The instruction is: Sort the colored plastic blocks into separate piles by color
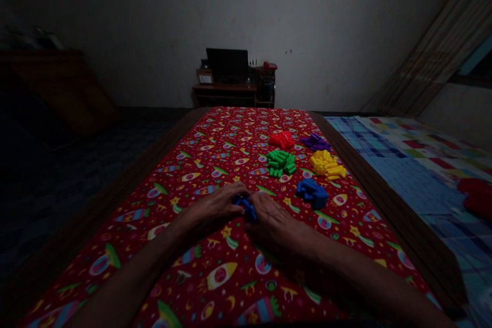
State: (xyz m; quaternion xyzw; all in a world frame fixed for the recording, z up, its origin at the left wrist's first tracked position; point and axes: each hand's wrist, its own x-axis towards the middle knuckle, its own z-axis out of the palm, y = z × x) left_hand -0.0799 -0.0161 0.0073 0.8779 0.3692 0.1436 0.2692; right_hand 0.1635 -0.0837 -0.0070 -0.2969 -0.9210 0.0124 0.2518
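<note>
My left hand (217, 205) and my right hand (271, 218) meet over the middle of the red patterned cloth (215, 164). Between their fingertips sits a small cluster of blue plastic pieces (247, 207), which both hands pinch. To the right lies a pile of blue pieces (312, 193). Farther back lie a green pile (281, 162), a yellow pile (327, 164), a red pile (282, 139) and a purple pile (315, 142).
The cloth covers a long wooden table with a raised edge (384, 189) on the right. A checkered blue mat (415, 174) lies right of it, with a red object (476, 197). A low shelf with a dark screen (227, 66) stands at the far wall.
</note>
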